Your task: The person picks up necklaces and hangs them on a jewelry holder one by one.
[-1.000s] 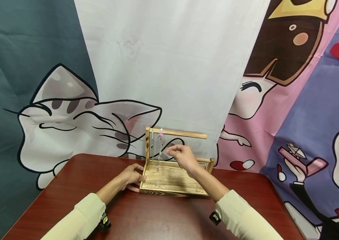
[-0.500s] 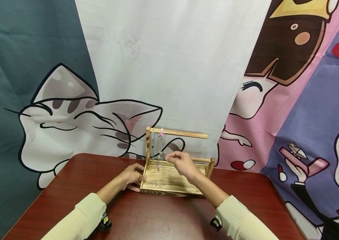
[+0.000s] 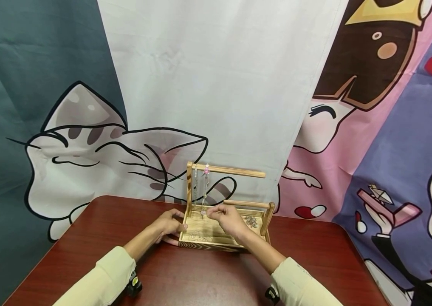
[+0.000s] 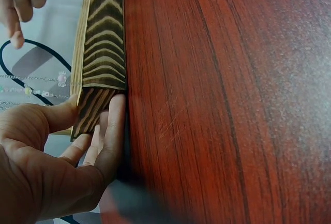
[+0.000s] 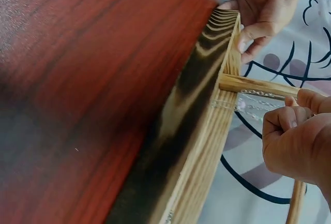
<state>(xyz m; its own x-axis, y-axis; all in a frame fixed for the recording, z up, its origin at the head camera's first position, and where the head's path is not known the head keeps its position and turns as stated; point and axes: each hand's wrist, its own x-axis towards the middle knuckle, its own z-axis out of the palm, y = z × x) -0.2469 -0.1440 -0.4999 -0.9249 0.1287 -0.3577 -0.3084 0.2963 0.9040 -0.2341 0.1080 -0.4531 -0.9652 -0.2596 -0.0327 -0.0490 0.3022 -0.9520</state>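
A wooden jewellery stand (image 3: pixel 216 231) with a shallow tray and two side-mounted bars stands on the table. My left hand (image 3: pixel 168 225) grips the tray's left end; in the left wrist view its thumb lies on the rim and its fingers lie along the outside and bottom edge. From the upper bar (image 3: pixel 238 171) hang thin chains and a beaded bracelet (image 3: pixel 206 170) with pink charms. My right hand (image 3: pixel 228 220) is over the tray with curled fingers, thumb and index tips close together, just right of the chains' lower ends. No held thing shows there.
A heap of fine silvery chains (image 3: pixel 251 221) lies in the tray's right back part, below the lower bar (image 3: pixel 246 204). The red-brown table (image 3: pixel 208 276) extends on all sides. Behind it hangs a printed cartoon curtain (image 3: pixel 154 85).
My right hand has moved down and slightly left, away from the upper bar. The chain heap and more of the lower bar have come into sight. My left hand stays on the tray end.
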